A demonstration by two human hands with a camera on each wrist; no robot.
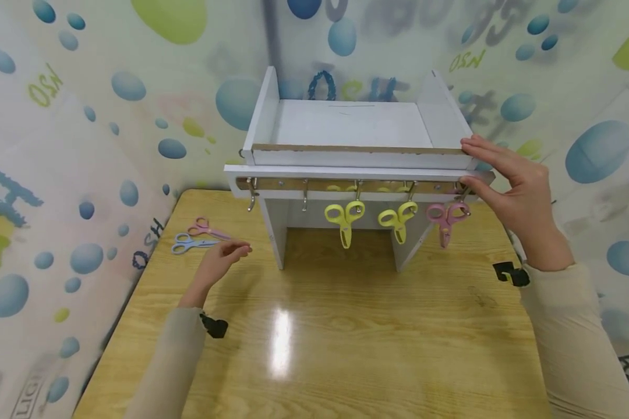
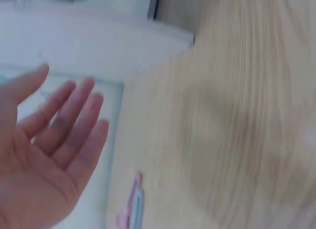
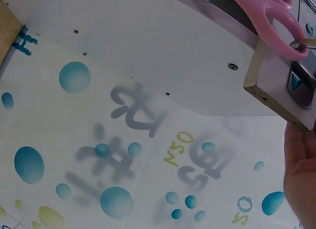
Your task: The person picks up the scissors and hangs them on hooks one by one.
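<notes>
A white shelf unit [image 1: 356, 173] carries a strip of metal hooks along its front board. Two yellow scissors [image 1: 346, 234] [image 1: 400, 231] and a pair of pink scissors [image 1: 444, 234] hang from the hooks towards the right. Two hooks [image 1: 252, 195] [image 1: 305, 196] at the left are bare. My right hand [image 1: 526, 189] grips the shelf's right end, fingers on top and thumb at the front board near the pink scissors. Palm showing in the left wrist view, my left hand [image 2: 49, 170] holds nothing. Blue scissors [image 1: 201, 243] and other pink scissors [image 1: 215, 232] lie on the table beside it.
The wooden table [image 1: 346, 337] extends in front of the shelf unit, whose side panels [image 1: 275, 235] stand on it. Patterned wall covering [image 1: 110, 203] closes in the back and both sides. The upper tray [image 1: 351, 125] has raised sides.
</notes>
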